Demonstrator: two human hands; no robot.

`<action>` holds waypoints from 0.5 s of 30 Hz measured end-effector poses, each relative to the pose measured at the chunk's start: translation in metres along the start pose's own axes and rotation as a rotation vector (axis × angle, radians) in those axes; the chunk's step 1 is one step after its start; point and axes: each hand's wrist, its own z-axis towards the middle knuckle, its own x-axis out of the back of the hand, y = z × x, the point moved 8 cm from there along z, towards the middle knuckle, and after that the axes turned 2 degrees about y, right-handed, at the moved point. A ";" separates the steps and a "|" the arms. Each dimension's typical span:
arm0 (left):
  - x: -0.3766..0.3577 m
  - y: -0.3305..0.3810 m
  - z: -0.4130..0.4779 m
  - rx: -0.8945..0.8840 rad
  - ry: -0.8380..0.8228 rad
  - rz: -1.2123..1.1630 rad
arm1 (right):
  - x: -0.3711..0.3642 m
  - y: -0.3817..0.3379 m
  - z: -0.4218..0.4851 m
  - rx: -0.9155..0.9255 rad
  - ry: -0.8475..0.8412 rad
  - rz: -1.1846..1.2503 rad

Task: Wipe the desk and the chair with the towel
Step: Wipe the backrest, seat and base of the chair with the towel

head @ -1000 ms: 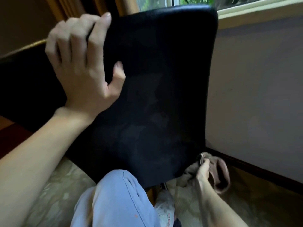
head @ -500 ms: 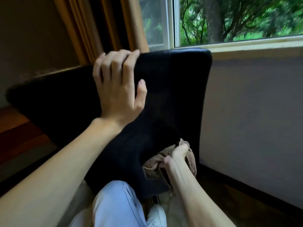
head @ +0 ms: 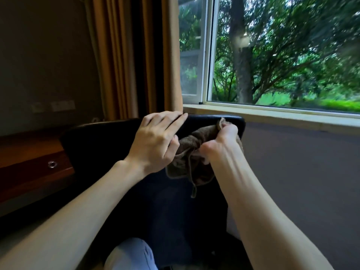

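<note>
The black chair back [head: 109,152] stands upright in front of me, its top edge just below the window sill. My left hand [head: 155,141] lies on that top edge, fingers stretched over it. My right hand [head: 224,141] grips a bunched brown towel [head: 191,164] and holds it against the chair back near the upper right corner. Part of the towel hangs loose below both hands. The wooden desk [head: 29,162] with a round metal drawer pull shows at the left, behind the chair.
A window [head: 282,55] with trees outside fills the upper right, with its sill [head: 272,114] close behind the chair top. Orange-brown curtains [head: 132,55] hang at centre. A grey wall [head: 302,172] runs along the right. My knee in light blue trousers [head: 132,254] is at the bottom.
My right hand has carried the towel from the chair back's lower right up to its top right corner. My left hand stayed on the top edge, its fingers now straighter. My view has tilted upward.
</note>
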 end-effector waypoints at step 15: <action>0.024 -0.022 -0.026 -0.076 0.089 0.143 | 0.020 -0.021 -0.017 0.454 0.022 -0.224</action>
